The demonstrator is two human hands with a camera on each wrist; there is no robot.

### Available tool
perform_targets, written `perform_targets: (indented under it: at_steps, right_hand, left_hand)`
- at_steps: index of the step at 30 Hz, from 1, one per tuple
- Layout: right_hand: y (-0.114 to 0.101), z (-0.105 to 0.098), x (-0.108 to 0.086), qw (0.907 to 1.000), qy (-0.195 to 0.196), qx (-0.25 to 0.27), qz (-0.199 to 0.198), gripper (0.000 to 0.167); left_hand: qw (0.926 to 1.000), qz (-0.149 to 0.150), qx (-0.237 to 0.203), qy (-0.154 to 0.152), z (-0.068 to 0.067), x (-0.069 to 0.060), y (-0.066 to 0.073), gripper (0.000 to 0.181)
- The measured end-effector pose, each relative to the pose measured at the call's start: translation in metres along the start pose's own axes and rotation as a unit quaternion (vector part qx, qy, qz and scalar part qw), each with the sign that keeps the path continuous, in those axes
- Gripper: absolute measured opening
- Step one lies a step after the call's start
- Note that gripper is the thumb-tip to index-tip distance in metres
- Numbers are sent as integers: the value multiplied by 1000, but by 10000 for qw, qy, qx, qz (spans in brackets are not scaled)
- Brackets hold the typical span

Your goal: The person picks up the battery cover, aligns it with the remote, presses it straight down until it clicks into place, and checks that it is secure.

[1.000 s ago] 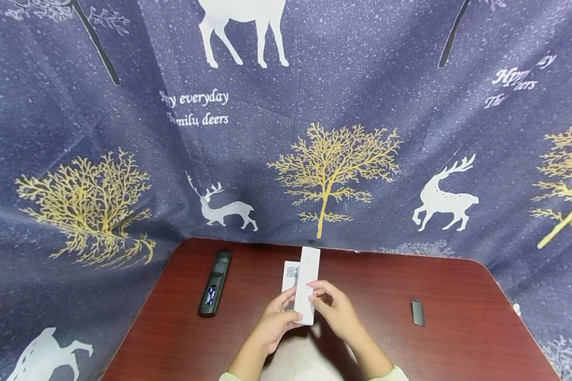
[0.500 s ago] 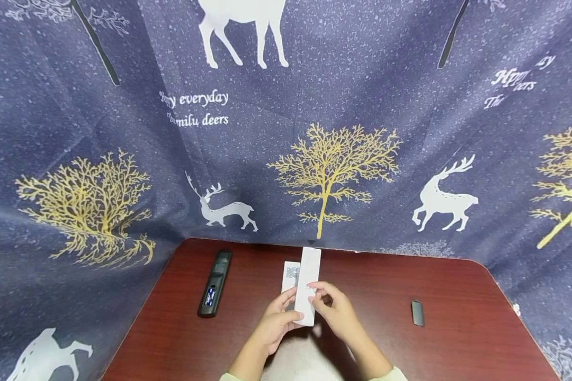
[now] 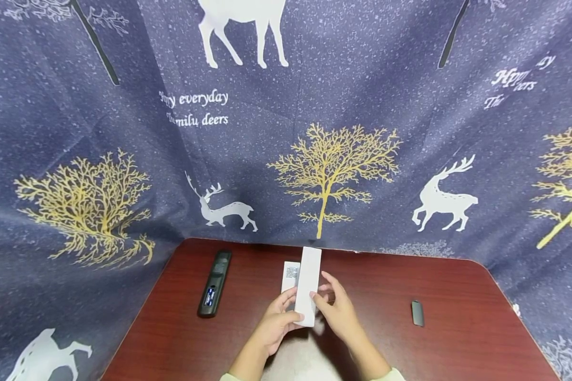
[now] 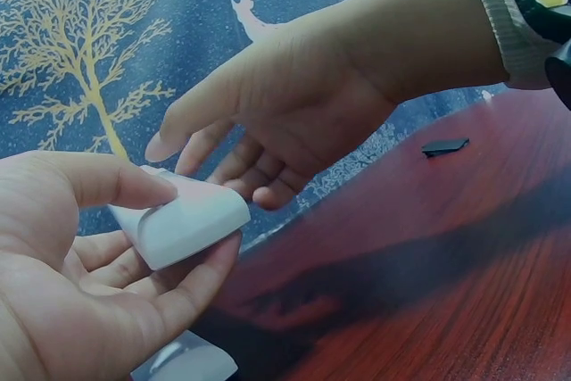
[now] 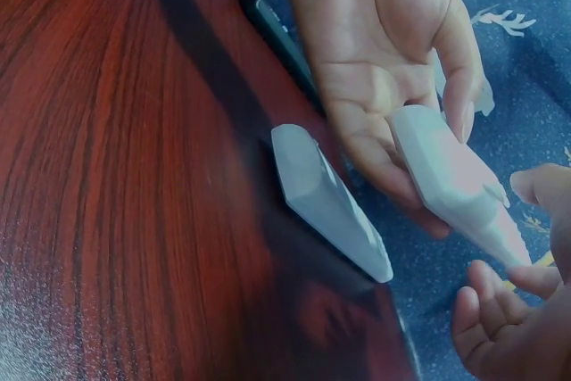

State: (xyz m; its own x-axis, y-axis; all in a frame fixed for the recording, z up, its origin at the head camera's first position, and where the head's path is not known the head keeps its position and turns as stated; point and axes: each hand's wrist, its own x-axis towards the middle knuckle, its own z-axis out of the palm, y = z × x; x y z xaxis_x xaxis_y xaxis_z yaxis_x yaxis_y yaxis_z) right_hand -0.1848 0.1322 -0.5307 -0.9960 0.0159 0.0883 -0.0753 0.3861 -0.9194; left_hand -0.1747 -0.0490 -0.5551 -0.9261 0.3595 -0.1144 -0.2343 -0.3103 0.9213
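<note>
My left hand (image 3: 273,324) grips a long white casing (image 3: 309,270) near its lower end, thumb on its top face and fingers underneath. In the left wrist view the casing's near end (image 4: 201,225) looks rounded and flattened; its exact kind is not plain. My right hand (image 3: 339,313) is beside the casing's right edge with fingers loosely bent and the thumb close to it. A gap shows between right thumb and casing in the right wrist view. A second white piece (image 5: 326,207) lies on the table behind the left hand, bearing a printed code label (image 3: 292,272).
On the left of the reddish-brown table (image 3: 171,338) lies a black remote control (image 3: 214,286), its battery compartment uncovered and batteries (image 3: 210,296) inside. A small dark cover-like piece (image 3: 417,313) lies to the right. A patterned blue cloth (image 3: 362,211) hangs behind the table.
My right fingers have come off the casing's top face and moved to the right, spreading away from its edge. The left hand and casing have hardly moved.
</note>
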Motion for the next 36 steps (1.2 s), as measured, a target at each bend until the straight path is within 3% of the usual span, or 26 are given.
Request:
perform_targets:
  at_steps: [11, 22, 36]
  right_hand:
    - [3, 3, 1, 9979, -379, 444, 287, 63]
    - [2, 5, -1, 9964, -380, 713, 273, 64]
    - [3, 9, -1, 9948, -268, 903, 393, 64]
  left_hand:
    - [10000, -11, 74, 26, 2, 0, -1, 74]
    - [9979, -104, 484, 422, 6, -1, -1, 60]
    - [9971, -113, 598, 448, 5, -1, -1, 59]
